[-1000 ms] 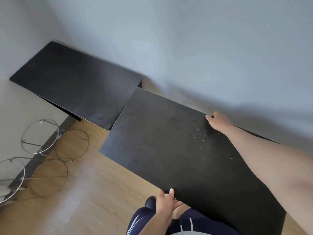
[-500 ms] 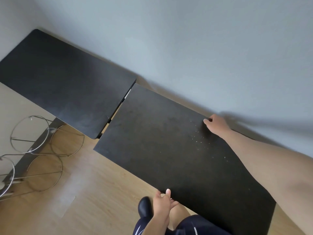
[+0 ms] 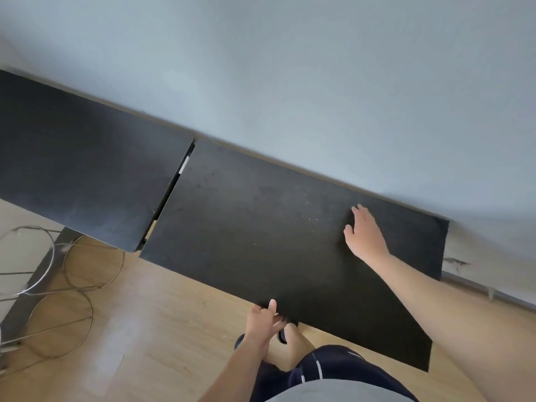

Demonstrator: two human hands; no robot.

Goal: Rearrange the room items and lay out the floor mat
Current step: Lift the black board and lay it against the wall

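Pressing right hand (image 3: 366, 236) flat, fingers spread, on black mat (image 3: 261, 227) lying along far wall (image 3: 290, 68), long axis left-right. Pinching near edge with left hand (image 3: 262, 322), fingers clamped. Butting against second mat (image 3: 81, 175) at left, narrow gap showing.

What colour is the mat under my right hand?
Black, with pale specks, under the right hand: the mat, head view.

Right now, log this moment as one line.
right hand: flat on black mat | left hand: at mat's near edge | mat: along wall
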